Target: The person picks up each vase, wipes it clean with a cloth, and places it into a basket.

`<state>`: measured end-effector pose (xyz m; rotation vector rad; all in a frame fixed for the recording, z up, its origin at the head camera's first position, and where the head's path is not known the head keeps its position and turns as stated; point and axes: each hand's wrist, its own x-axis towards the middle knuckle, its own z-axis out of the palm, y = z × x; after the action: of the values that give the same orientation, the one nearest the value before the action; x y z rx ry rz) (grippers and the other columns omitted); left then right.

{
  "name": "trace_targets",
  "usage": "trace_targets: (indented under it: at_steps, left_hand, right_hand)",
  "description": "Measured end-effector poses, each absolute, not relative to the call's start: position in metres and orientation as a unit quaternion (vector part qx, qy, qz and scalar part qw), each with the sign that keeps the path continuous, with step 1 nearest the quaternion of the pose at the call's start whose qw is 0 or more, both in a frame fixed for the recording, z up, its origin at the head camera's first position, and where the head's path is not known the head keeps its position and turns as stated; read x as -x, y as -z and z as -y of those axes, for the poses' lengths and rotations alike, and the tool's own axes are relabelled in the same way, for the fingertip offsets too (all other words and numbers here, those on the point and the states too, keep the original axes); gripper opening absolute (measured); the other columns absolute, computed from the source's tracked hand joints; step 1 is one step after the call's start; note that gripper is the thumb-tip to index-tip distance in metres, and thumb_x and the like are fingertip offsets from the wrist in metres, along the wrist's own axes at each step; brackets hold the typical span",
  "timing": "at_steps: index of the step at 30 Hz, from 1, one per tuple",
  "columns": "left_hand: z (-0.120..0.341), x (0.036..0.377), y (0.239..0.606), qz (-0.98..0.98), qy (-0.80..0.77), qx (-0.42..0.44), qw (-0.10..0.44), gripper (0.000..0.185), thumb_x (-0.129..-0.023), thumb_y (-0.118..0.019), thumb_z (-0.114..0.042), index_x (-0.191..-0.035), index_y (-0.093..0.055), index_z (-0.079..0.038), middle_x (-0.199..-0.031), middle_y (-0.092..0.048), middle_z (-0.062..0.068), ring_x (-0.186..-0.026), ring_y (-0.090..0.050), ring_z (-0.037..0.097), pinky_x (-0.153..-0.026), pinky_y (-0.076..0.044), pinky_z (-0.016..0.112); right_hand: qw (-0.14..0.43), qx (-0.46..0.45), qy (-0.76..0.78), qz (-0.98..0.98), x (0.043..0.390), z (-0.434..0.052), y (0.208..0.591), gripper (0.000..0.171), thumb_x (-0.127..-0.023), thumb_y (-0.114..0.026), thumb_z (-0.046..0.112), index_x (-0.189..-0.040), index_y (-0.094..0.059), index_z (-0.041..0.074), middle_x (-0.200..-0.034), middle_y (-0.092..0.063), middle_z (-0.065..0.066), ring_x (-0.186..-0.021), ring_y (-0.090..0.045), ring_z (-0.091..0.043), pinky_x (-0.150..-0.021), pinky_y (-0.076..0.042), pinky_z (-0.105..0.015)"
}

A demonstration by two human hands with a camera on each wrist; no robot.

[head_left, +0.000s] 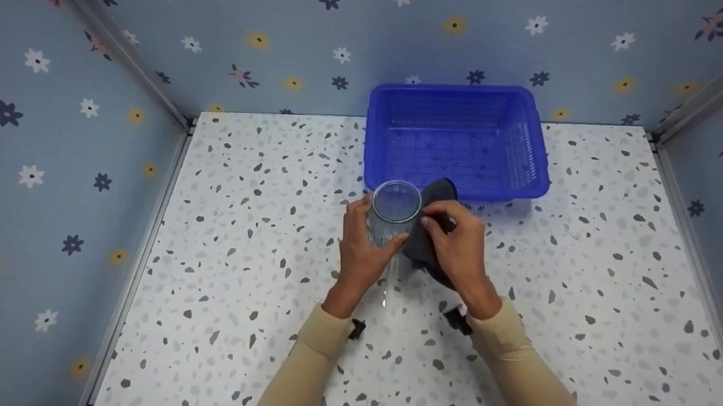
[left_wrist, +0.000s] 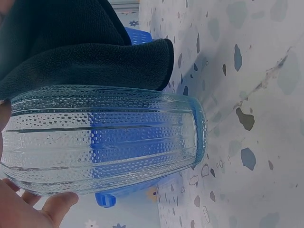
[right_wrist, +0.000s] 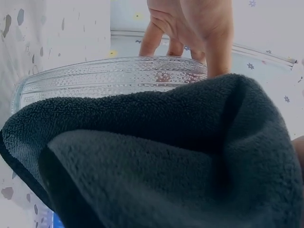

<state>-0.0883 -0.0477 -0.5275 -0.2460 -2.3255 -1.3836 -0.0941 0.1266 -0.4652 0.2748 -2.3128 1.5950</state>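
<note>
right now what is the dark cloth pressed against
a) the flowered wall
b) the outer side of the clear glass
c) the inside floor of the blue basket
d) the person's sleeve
b: the right hand holds the dark cloth against the outer wall of the ribbed clear glass, which the left hand grips; the blue basket stands apart behind them, with nothing visible inside it.

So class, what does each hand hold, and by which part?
Left hand grips the glass round its ribbed side; right hand holds the dark cloth bunched against the glass.
</note>
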Motion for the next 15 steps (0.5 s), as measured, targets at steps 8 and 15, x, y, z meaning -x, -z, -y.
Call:
trace_targets:
  at_steps: [8, 15]
  left_hand:
    - [0.048, 0.089, 0.528, 0.84, 0.488, 0.089, 0.221, 0.076, -0.085, -0.091, -0.032, -0.139, -0.047, -0.001, -0.143, -0.05, 0.019, -0.134, -0.053, 0.033, -0.1, -0.054, 0.051]
    - [0.047, 0.089, 0.529, 0.842, 0.484, 0.089, 0.221, 0.078, -0.085, -0.091, -0.032, -0.142, -0.047, -0.001, -0.142, -0.05, 0.018, -0.132, -0.054, 0.032, -0.097, -0.056, 0.05]
  right_hand:
    - [0.118, -0.106, -0.581, 0.798, 0.099, -0.139, 0.465, 0.014, -0.099, -0.065, -0.01, -0.108, -0.075, -0.005, -0.109, -0.07, -0.019, -0.101, -0.071, -0.032, -0.082, -0.056, -0.02]
    - [0.075, -0.039, -0.625, 0.776, 0.107, -0.141, 0.465, 0.053, -0.087, -0.077, -0.015, -0.137, -0.059, -0.009, -0.134, -0.047, -0.024, -0.098, -0.07, -0.024, -0.082, -0.059, -0.02]
